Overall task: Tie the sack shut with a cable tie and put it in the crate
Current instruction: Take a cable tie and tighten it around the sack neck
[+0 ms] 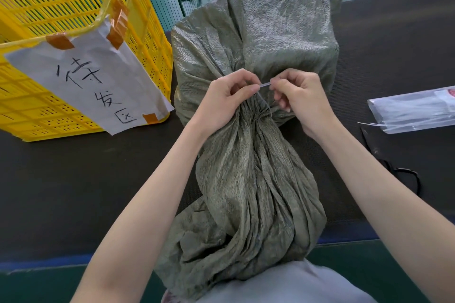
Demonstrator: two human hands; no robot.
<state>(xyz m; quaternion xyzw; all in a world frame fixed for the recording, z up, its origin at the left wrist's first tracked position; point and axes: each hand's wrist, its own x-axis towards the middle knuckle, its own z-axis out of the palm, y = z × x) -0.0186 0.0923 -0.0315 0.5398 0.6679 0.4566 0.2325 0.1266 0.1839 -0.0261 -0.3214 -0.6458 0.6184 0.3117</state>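
A grey-green woven sack [258, 32] lies on the dark table, its full body away from me and its loose mouth bunched toward me. A thin pale cable tie [265, 85] loops around the gathered neck. My left hand [229, 96] pinches one end of the tie and my right hand [295, 96] pinches the other, fingertips almost touching above the neck. The yellow slatted crate [73, 7] stands at the left of the sack, with a white handwritten paper label taped to its front.
A clear plastic packet of spare cable ties [413, 110] lies at the right edge of the table. A black cord [403, 172] curls on the table near my right forearm. Green fencing stands behind the table.
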